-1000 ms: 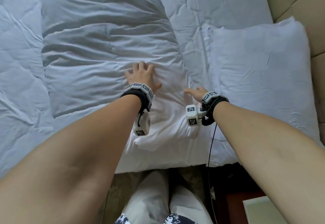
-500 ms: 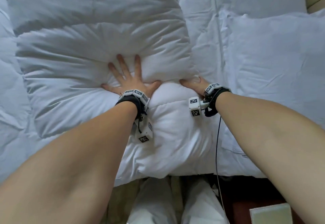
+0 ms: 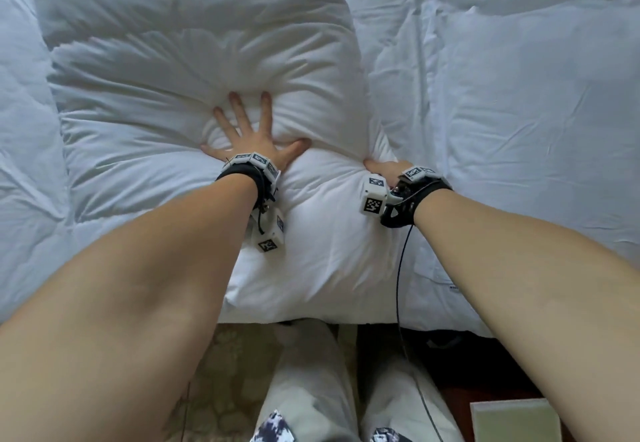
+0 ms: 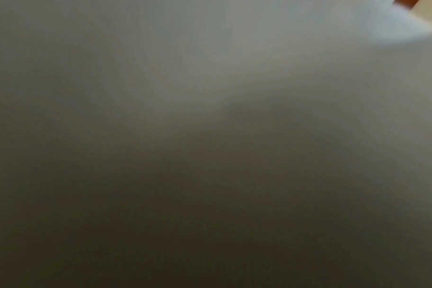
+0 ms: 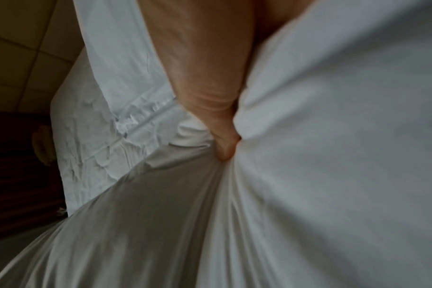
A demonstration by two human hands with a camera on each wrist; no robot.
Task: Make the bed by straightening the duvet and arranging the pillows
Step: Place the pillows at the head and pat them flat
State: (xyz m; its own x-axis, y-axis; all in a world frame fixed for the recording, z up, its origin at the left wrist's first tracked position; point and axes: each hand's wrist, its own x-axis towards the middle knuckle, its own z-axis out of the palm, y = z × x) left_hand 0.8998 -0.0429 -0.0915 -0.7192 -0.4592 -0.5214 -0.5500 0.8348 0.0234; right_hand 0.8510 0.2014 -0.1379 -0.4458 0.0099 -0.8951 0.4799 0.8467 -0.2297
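- Two pillows (image 3: 194, 70) lie on the duvet (image 3: 391, 46) at the head of the bed: one under both hands, a second pillow (image 3: 540, 122) just beside it on the right.
- Left hand (image 3: 249, 136): fingers spread wide and flat, pressing into the pillow's middle; it grips nothing. The left wrist view is dark, consistent with a wrist resting on fabric.
- Right hand (image 3: 388, 167): thumb and fingers dug into the pillow's right edge; the right wrist view shows cloth bunched round the thumb (image 5: 225, 148).
- Step in hand, as judged: plumping and squaring the pillow.
- Recommended: press evenly, pull the edge outward to spread the filling, then align it parallel with the second pillow.
- Risk: one-sided pulling may drag the duvet into new creases.
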